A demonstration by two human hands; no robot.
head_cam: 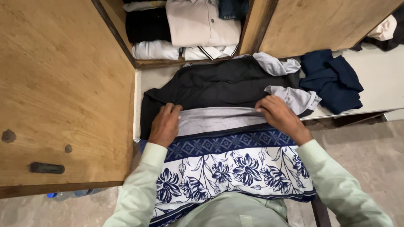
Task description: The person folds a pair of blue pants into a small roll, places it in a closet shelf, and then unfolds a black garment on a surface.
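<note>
- A person looks down at both of their own hands, in pale green sleeves, working on a black garment [219, 86] with a grey lining, spread across a white shelf [378, 80] inside an open wooden wardrobe.
- The left hand [165, 125] grips the near left edge of the garment's grey fold, fingers curled over it.
- The right hand [280, 115] pinches the same grey fold at its right end, fingers bent and closed on the cloth.
- A blue and white floral cloth [227, 168] lies just near of the hands, across the person's lap.
- A crumpled navy garment [332, 82] sits on the shelf to the right.
- Folded white and dark clothes [185, 29] are stacked on the far shelf.
- The open wardrobe door [63, 92] fills the left side.
</note>
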